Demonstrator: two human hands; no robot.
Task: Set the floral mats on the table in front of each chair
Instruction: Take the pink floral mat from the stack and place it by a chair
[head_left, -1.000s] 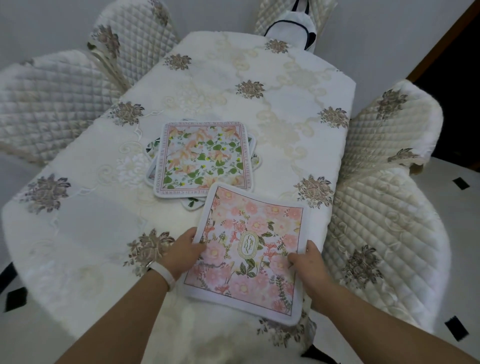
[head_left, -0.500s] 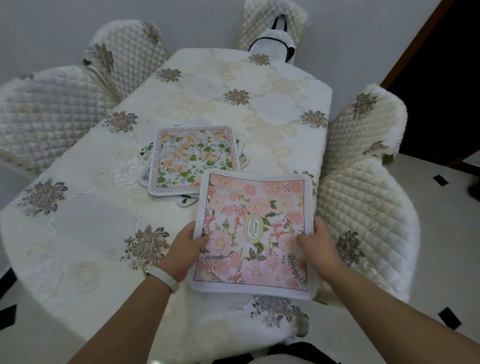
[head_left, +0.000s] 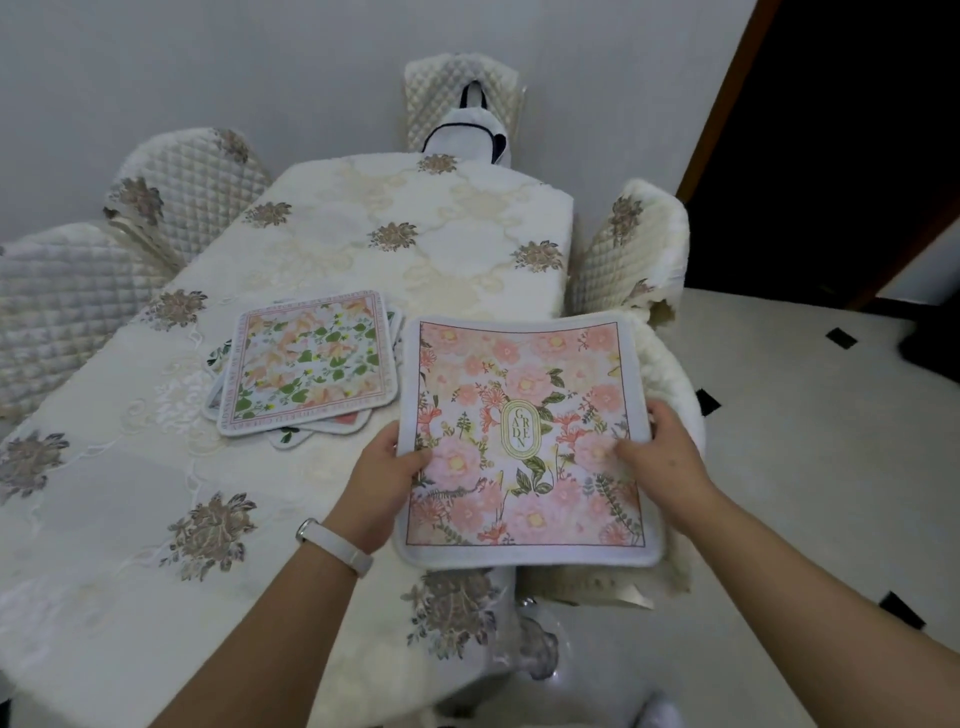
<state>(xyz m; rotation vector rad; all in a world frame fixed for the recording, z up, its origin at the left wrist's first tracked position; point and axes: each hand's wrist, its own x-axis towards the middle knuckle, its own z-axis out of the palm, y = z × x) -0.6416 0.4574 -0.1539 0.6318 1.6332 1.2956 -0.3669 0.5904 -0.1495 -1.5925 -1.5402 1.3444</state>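
Pink mat (head_left: 524, 441) shifted right, now overhanging the table (head_left: 130, 519) edge toward frame centre-right. Left hand (head_left: 382, 470) and right hand (head_left: 657, 457) each grip a side. Mat stack (head_left: 306, 364) sits left of it.

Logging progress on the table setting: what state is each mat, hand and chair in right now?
Pink floral mat: held at both side edges, not laid down.
Left hand: gripping its left edge.
Right hand: gripping its right edge.
Mat stack: fanned on the tablecloth.

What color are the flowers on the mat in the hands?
Pink, with green leaves, on the held mat; the head view shows it.
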